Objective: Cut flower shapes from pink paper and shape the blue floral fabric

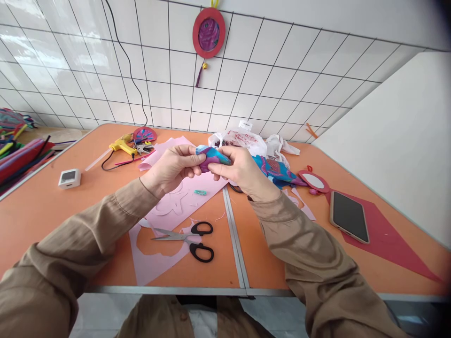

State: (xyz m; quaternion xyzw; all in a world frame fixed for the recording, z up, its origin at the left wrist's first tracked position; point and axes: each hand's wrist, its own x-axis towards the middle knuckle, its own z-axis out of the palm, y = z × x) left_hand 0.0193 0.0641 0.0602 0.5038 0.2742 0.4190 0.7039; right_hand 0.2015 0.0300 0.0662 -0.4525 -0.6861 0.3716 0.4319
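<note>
Both my hands are raised above the orange table [52,206] and meet on a small bundle of blue and purple patterned fabric [210,157]. My left hand [172,168] pinches its left end with closed fingers. My right hand [239,171] grips its right side, fingers curled over it. More of the same blue patterned fabric [278,171] lies on the table just right of my right hand. Pink paper [176,206] with cut-out shapes lies below my hands, with black-handled scissors [190,237] on it.
A yellow glue gun [122,146] and keys lie at the back left, a small white device [69,178] further left, coloured pipe cleaners [17,155] at the far left. A white plastic bag [239,140], a red round frame [313,181], a phone [348,217] on red paper sit to the right.
</note>
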